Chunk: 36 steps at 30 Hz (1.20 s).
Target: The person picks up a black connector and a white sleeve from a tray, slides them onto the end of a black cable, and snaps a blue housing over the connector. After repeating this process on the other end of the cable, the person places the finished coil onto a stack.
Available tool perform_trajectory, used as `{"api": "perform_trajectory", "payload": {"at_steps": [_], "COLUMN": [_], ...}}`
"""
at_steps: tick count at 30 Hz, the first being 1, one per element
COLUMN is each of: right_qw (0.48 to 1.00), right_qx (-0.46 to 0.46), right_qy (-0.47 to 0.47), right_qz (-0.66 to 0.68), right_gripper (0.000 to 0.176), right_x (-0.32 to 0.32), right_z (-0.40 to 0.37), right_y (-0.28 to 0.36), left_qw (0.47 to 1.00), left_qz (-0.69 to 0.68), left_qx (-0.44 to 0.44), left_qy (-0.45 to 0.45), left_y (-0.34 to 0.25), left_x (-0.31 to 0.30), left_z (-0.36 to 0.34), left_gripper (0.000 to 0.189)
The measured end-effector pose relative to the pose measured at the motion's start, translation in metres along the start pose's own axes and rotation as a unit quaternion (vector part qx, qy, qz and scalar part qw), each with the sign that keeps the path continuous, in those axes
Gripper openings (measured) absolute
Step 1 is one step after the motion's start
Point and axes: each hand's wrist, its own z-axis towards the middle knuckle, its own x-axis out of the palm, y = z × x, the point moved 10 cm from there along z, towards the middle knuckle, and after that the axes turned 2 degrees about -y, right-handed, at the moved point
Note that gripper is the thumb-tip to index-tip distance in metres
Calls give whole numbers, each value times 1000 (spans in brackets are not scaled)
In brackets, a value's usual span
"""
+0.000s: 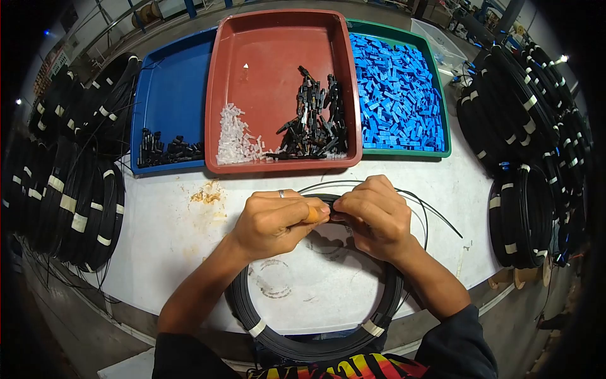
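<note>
A coil of black cable (242, 302) stretches across the table's front edge, bound with pale tape bands. Over its far side my left hand (274, 221) is closed, thumb and fingers pinched together. It wears a ring, and something orange covers the thumb tip. My right hand (377, 218) pinches close beside it, fingertips almost touching the left ones. A small dark piece, seemingly the black cable, shows between the fingertips; most of it is hidden. A loose cable end (442, 220) runs out to the right behind my right hand.
Across the back stand a blue tray (170, 95) with black parts, a red tray (271, 50) with clear and black pieces, and a green tray (445, 136) full of blue clips. Stacked cable coils (76, 196) flank the left; more coils (521, 215) line the right.
</note>
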Motion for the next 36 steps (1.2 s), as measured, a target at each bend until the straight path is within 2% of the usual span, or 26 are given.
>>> {"api": "perform_trajectory", "payload": {"at_steps": [2,4,5,8,11,13,14,15,17,19,20,21,22,23,25,28,29,31,32,34,35,36], "right_qw": [1000,996,996,989,995,1000,1000,1000,999,985,985,992,996,996,999,997,997,997,997,991,991,997], "right_qx": [-16,64,63,102,68,-23,-23,-6,12,134,134,94,53,52,-38,-70,-70,52,52,100,99,41], "right_qy": [10,53,53,80,44,-1,-1,11,23,73,72,49,26,27,-13,-30,-30,39,38,58,58,21], "right_qz": [-13,42,42,66,58,8,8,18,26,79,79,72,64,64,-10,-25,-25,42,41,68,69,58], "right_gripper": [24,26,26,24,26,27,27,28,29,31,31,32,32,32,30,31,31,31,31,31,31,30], "right_x": [1,10,9,15,10,1,1,3,5,17,17,14,9,10,0,-4,-4,10,9,14,15,9], "right_z": [-1,-2,-2,-4,-1,4,2,-1,-5,-10,-9,-4,-1,1,4,4,1,-6,-6,-6,-4,1], "right_y": [3,-12,-12,-19,-14,5,5,1,-2,-23,-24,-19,-13,-13,6,15,14,-12,-12,-21,-21,-10], "left_qw": [999,998,995,997,1000,1000,1000,1000,997,996,996,996,998,999,999,1000,1000,998,996,998,999,999], "left_qz": [-2,20,43,21,-6,-1,3,3,27,33,40,39,25,11,11,11,11,24,36,26,16,18], "left_qx": [34,58,82,67,25,14,5,6,75,76,75,75,55,35,31,29,29,51,74,63,49,47], "left_qy": [-9,7,23,16,2,1,1,0,7,16,25,26,10,-7,-8,-2,5,12,18,11,5,4], "left_y": [-5,-8,-11,-8,-2,-2,-1,0,-13,-10,-9,-10,-7,-4,-6,-6,-6,-8,-11,-9,-6,-7], "left_x": [1,2,5,4,0,0,1,1,2,2,4,4,1,-2,-2,0,1,3,5,3,1,1], "left_z": [-2,-3,-3,-3,-2,-3,-3,-2,-2,-3,-3,-3,-2,-1,0,0,0,-1,-1,1,1,0], "left_gripper": [19,20,20,22,22,20,18,18,21,21,21,21,21,21,21,20,20,21,21,20,20,20]}}
